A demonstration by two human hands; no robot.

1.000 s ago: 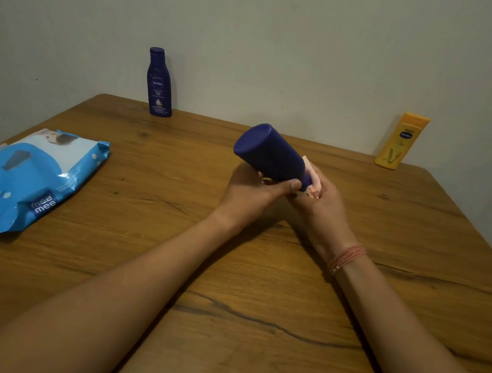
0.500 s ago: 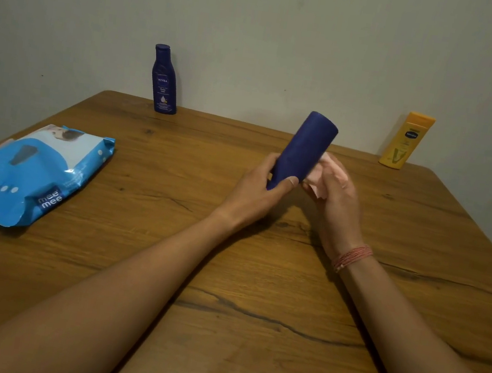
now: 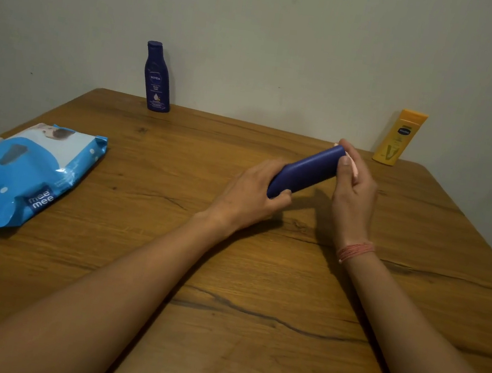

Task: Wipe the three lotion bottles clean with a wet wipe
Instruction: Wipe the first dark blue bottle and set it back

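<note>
Over the wooden table [image 3: 245, 360], the left hand [image 3: 246, 196] clamps one end of a dark blue bottle [image 3: 307, 171] held level, steadying it so the right hand [image 3: 353, 188] can pinch the wipe [image 3: 355, 170] around its far end.

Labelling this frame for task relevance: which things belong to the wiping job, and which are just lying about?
In the job:
held blue bottle, gripped by left hand
wipe, pinched in right hand at the bottle's far end
Nivea bottle, standing at the wall
yellow bottle, standing at the wall

Lying about:
wipes pack, not being used right now
table
</note>
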